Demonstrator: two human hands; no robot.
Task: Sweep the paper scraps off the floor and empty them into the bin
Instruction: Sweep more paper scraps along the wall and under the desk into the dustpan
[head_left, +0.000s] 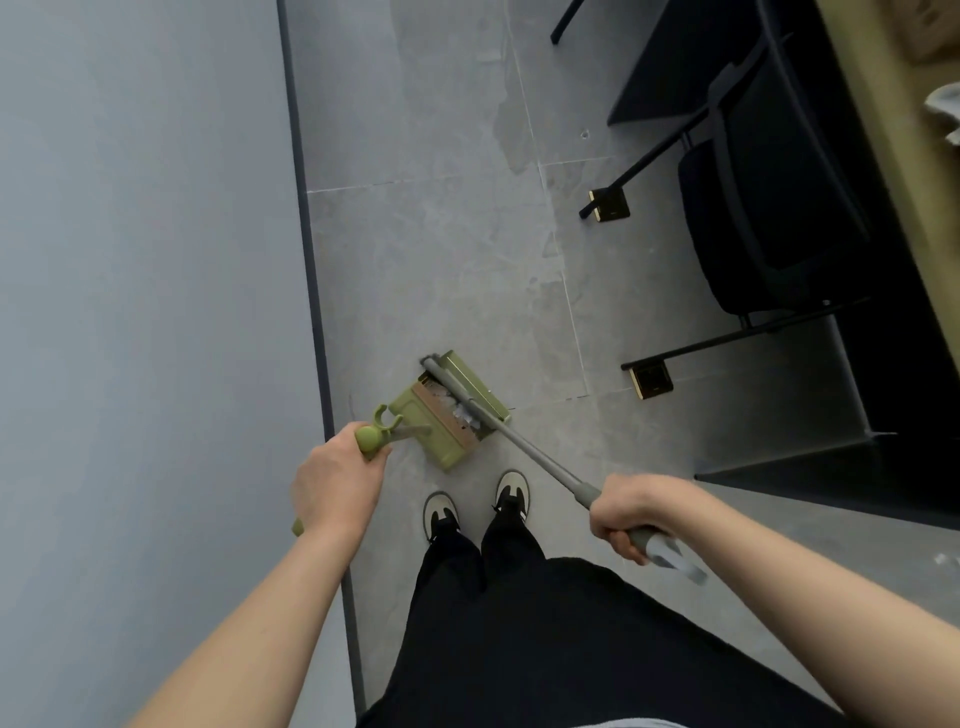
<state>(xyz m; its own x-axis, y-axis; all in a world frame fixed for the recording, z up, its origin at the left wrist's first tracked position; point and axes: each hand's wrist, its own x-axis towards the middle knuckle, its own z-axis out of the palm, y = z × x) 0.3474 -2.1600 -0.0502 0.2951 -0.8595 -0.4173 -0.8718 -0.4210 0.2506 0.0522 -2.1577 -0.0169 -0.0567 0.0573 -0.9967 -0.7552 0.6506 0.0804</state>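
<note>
Below, on the grey tiled floor (447, 234), a green dustpan (441, 421) is set just in front of two shoes (511, 488), close to the dark skirting of the wall (130, 260). Its upright green handle (370, 439) is gripped by the left hand (335, 483), the fingers being curled fully round it. A grey broom (519, 441) is held by the right hand (631, 512), which is clenched round the shaft near its upper end; the shaft slants down to the pan, where the broom head is laid across the pan's mouth. Pale paper scraps (462, 408) are seen inside the pan, beside the broom head. A black chair (769, 208) is placed well apart, to the right
</note>
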